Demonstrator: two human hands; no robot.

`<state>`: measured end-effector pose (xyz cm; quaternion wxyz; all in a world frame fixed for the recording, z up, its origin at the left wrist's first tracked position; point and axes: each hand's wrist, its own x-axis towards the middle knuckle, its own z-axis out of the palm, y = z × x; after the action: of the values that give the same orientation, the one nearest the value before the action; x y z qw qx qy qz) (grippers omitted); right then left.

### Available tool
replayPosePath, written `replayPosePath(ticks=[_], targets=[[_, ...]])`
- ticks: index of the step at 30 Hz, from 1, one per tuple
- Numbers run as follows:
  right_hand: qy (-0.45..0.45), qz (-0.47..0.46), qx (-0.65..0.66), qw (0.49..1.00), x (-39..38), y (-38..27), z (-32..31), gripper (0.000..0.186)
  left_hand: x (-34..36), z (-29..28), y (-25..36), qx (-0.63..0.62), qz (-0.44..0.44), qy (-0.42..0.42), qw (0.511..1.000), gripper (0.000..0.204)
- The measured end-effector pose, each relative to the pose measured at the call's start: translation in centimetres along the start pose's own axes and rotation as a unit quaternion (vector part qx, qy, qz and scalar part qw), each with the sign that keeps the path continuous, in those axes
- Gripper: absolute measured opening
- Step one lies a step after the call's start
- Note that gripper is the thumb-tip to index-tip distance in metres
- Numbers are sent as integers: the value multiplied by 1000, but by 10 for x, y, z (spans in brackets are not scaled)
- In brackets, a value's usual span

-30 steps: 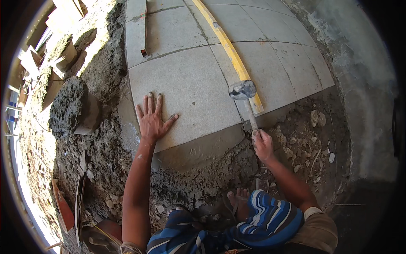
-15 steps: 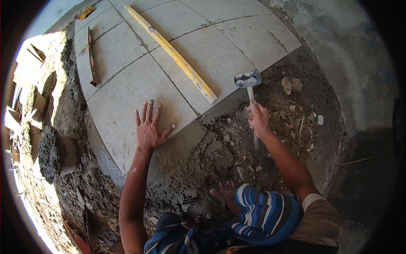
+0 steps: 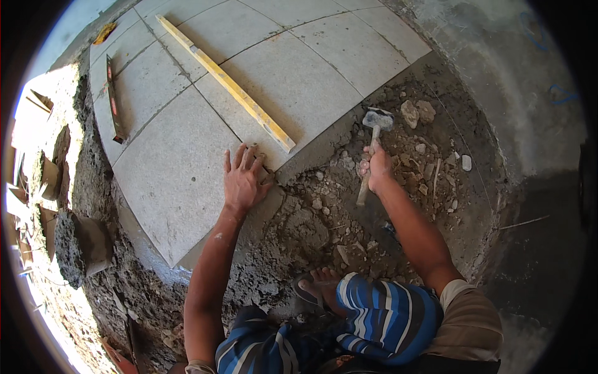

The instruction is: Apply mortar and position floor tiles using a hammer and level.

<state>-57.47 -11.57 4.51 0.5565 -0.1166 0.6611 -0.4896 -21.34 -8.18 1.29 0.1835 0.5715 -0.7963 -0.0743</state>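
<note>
My left hand lies open, its fingers spread across the right corner of the nearest grey floor tile, at the seam with the tile beside it. In my right hand is a mallet, gripped round its handle. The mallet's pale, dark-smeared head points away from me, over the rubble and past the tile edge. A long yellow level lies slantwise on the tiles, its near end just beyond my left fingers. Farther left, a shorter dark and red level rests on the tiles.
Wet mortar and broken stones border the tiles on the near right. A string crosses the dirt near a concrete floor. At left, a mortar-crusted bucket lies on its side. My sandalled foot stands close by.
My left hand has slid right along the tile toward its corner seam. The mallet has moved away from the tile edge, over the rubble. The view has shifted a little.
</note>
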Motion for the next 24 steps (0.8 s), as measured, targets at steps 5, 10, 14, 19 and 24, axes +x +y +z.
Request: replayPosePath(ticks=[5,10,14,19,24], targets=[[28,-32,-28,999,-4,8,-3,47,9,12,12,15,16,23,999,67],[11,-38,-57,998,-20,9,3,47,4,7,13,11,-16,-3,1000,70],[-19,-93,-37,995,-37,13,3,48,7,4,14,3,-17,-2,1000,67],[-10,-171,-61,983,-38,6,19,47,5,14,16,32,-21,17,999,58],[-9,-102,-84,991,-23,10,35,48,8,10,13,23,-16,10,1000,57]])
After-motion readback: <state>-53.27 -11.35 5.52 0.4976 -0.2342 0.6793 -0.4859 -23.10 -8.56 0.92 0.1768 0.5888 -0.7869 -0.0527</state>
